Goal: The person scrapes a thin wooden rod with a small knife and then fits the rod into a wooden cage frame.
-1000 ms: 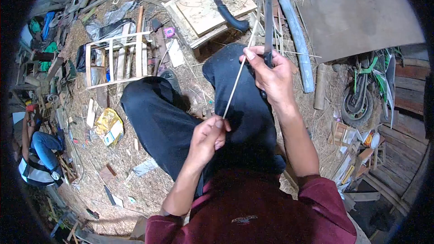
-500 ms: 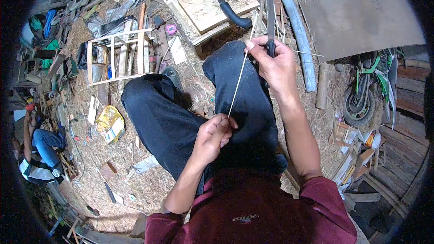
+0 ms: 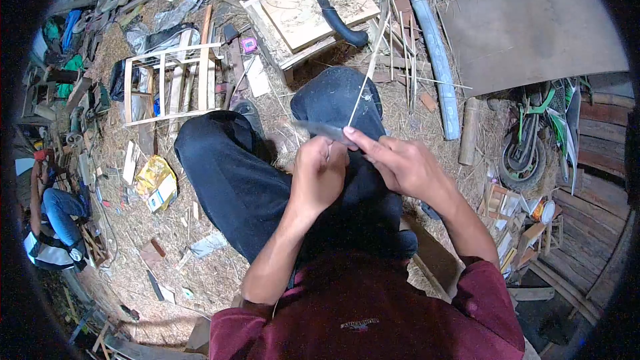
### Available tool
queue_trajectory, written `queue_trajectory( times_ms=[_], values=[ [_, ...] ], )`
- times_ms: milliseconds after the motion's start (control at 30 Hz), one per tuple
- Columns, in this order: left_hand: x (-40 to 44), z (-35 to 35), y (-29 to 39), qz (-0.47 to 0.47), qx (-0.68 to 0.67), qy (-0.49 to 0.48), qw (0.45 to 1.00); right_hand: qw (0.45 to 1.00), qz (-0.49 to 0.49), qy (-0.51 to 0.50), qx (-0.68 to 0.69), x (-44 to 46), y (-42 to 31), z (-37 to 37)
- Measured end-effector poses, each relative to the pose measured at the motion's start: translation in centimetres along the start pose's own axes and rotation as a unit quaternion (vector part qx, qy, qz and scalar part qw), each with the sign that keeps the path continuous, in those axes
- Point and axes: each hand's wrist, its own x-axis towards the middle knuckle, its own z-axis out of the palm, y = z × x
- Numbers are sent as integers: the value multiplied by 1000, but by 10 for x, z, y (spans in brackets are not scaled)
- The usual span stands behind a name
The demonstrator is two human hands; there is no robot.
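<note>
My right hand [image 3: 403, 168] is closed around the knife, its handle hidden in the fingers. The knife blade [image 3: 321, 131] points left over my lap, blurred at the tip. A thin pale strip [image 3: 363, 90], wood or bamboo, rises from the blade past my knee. My right thumb presses where strip and blade meet. Just left of it, my left hand [image 3: 319, 175] is closed in a fist against the blade's underside, apparently pinching the strip's lower end, which is hidden. My dark trousers [image 3: 233, 167] lie beneath both hands.
Ahead stands a low wooden block [image 3: 280, 17] with a black-handled machete [image 3: 333, 19] on top. A slatted wooden frame [image 3: 163, 87] lies left. To the right are a grey pole [image 3: 435, 60], a large sheet [image 3: 533, 30] and a motorbike wheel [image 3: 525, 157]. Another person [image 3: 60, 210] sits far left.
The knife has swung from upright to pointing left, across the strip. My right hand has come down towards me, and my left hand has risen slightly to meet it.
</note>
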Motion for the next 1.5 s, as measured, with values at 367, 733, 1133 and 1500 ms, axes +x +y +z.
queue_trajectory(
  times_ms=[367, 733, 1133, 1500],
  values=[
    [-12, 4, 11, -71, -15, 17, 997, 996, 37, -6, -81, -4, 5, 10],
    [-41, 0, 2, -161, -146, 0, 976, 996, 62, 12, -60, -9, 3, 13],
    [-99, -21, 7, -233, -165, -25, 958, 991, 77, 65, -84, -15, 9, 16],
    [-146, -52, 14, -247, -98, -44, 963, 985, 95, 91, -114, -24, 10, 20]
  ],
)
